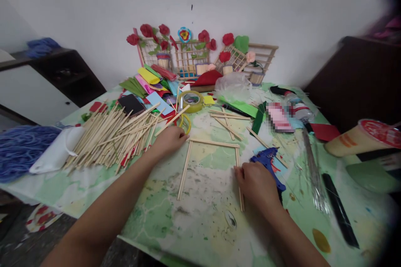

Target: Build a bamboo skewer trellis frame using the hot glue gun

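The three-sided stick frame (pixel 214 143) lies flat between the hands. The left hand (pixel 171 139), curled narrow, is at its upper left corner; the right hand (pixel 257 179), likewise narrow, touches its right side. Actual gripping cannot be determined.

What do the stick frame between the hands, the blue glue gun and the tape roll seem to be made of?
Stick frame: bamboo or bare wood, judging by the pale tan, matte sticks; which one is unclear.
Glue gun: probably moulded plastic, by its even blue body.
Tape roll: likely plastic film, smooth, with a yellowish, translucent look.
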`<state>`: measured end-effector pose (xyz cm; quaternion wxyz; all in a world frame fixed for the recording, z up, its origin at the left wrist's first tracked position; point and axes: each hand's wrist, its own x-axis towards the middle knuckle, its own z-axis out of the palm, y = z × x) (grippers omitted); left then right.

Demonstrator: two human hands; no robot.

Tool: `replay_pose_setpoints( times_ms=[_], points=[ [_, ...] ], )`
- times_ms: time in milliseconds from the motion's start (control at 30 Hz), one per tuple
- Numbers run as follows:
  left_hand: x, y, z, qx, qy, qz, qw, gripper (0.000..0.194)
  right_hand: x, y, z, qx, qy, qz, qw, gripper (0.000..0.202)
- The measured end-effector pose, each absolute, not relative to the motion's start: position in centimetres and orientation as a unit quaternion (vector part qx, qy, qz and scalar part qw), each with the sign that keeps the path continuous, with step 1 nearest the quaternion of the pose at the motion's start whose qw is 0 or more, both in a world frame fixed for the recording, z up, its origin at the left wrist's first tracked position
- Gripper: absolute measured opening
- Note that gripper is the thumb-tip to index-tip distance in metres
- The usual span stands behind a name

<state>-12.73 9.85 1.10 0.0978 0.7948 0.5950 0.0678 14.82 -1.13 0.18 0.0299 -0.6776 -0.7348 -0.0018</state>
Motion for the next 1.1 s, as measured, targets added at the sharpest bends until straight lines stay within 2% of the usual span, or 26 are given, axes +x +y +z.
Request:
replay_pose_setpoints(
  times_ms=[233, 700, 1100],
  points=[
    [-11.7, 8.8, 1.1, 0.772, 0.616, -0.041, 0.155, 0.042, 14.8, -1.1, 0.1, -0.676, -0.736, -0.007, 0.033, 0.033],
    [-10.3, 7.4, 1.4, 0.765, 0.627, -0.086, 0.121, 0.035, 14.7, -1.2, 0.3, -0.681, -0.732, 0.006, 0.028, 0.033],
    [-10.0, 7.6, 1.9, 0.758, 0.625, -0.123, 0.140, 0.037, 14.6, -1.2, 0.2, -0.680, -0.732, 0.006, 0.021, 0.033]
  ],
)
